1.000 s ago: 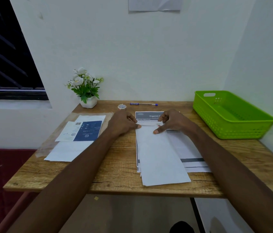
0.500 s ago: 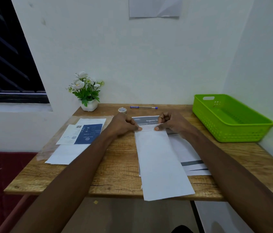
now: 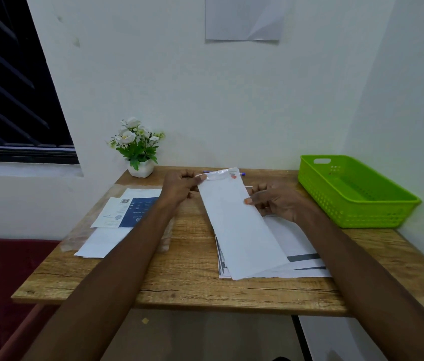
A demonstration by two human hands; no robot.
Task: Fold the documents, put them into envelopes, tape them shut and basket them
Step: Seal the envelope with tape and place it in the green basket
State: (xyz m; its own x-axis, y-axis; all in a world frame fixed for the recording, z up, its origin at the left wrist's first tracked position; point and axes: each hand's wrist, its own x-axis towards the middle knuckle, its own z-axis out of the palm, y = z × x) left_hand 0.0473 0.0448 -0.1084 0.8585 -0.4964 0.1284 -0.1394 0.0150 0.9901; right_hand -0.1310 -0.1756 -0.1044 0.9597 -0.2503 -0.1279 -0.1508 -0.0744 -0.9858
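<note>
Holding a long white envelope (image 3: 242,225) tilted over the document stack (image 3: 302,246) on the wooden table (image 3: 190,280): left hand (image 3: 179,188) pinches its top corner near the taped flap, right hand (image 3: 276,201) grips its right edge. Green basket (image 3: 357,204) sits far right, well apart.

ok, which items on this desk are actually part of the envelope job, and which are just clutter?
In the job:
- white envelope, held in left hand and right hand
- document stack
- envelope pack
- green basket

Lying about:
- flower pot
- pen, mostly hidden
- sheet on wall
</note>
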